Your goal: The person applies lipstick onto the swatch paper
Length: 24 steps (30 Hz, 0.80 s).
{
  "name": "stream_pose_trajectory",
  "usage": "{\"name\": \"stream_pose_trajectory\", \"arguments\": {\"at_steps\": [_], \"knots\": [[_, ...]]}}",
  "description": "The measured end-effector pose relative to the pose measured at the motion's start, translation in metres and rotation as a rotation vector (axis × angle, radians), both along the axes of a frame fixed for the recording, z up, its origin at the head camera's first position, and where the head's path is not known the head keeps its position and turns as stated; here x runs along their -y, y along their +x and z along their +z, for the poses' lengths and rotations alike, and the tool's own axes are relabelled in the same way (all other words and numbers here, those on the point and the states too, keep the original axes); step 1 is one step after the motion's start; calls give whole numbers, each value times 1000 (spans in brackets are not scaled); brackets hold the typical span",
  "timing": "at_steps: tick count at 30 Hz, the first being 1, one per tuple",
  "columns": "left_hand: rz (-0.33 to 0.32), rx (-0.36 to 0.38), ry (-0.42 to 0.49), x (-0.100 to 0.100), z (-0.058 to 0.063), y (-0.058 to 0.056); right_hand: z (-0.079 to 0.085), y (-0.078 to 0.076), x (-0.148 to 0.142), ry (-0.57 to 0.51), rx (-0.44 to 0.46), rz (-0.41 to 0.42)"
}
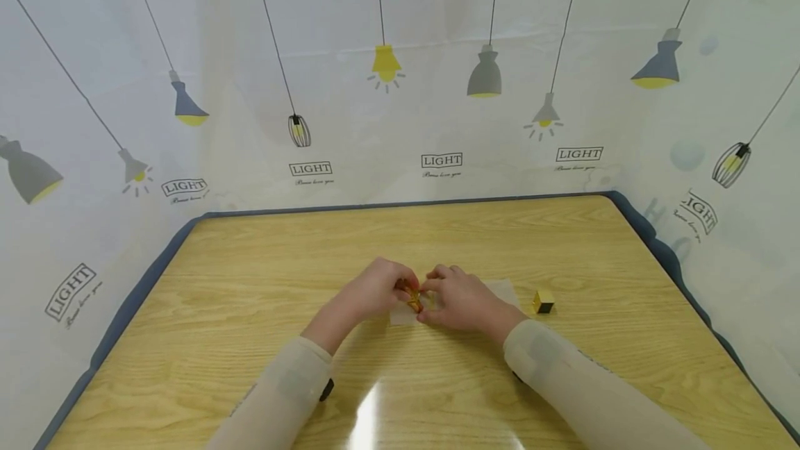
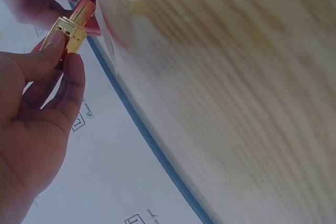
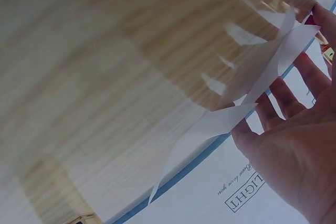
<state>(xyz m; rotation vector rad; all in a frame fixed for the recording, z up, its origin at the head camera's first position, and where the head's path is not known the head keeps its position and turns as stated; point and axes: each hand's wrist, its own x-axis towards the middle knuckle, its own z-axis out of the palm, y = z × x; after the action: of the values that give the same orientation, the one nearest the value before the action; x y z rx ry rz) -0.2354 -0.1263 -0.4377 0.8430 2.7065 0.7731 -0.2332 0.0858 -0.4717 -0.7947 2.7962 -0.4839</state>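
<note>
My left hand (image 1: pixel 378 288) pinches a gold lipstick (image 2: pixel 75 29) between thumb and fingers, its red tip turned toward the right hand. A thin white tissue (image 1: pixel 502 290) lies on the table under both hands. Over it, my right hand (image 1: pixel 459 297) rests with fingers spread and only loosely bent, fingertips touching the sheet beside the lipstick's tip. In the right wrist view the tissue's edges (image 3: pixel 202 129) curl up from the wood along those fingertips. The lipstick is mostly hidden by the fingers in the head view.
A gold square-sided cap (image 1: pixel 544 301) with a dark opening stands on the wooden table (image 1: pixel 262 276), right of the tissue. White sheeting (image 1: pixel 350 186) printed with lamps borders the table at the back and both sides.
</note>
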Motion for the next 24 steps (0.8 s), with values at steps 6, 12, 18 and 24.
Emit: {"name": "stream_pose_trajectory", "arguments": {"at_steps": [6, 12, 18, 24], "knots": [[55, -37, -23, 14, -1, -4, -2, -1, 0, 13, 15, -9], [117, -78, -15, 32, -1, -12, -2, -3, 1, 33, 24, -12], [172, -29, 22, 44, -1, -15, 1, -2, 2, 35, 39, -14], [180, -14, 44, 48, -2, -16, 2, -1, 2, 33, 44, -18]]}}
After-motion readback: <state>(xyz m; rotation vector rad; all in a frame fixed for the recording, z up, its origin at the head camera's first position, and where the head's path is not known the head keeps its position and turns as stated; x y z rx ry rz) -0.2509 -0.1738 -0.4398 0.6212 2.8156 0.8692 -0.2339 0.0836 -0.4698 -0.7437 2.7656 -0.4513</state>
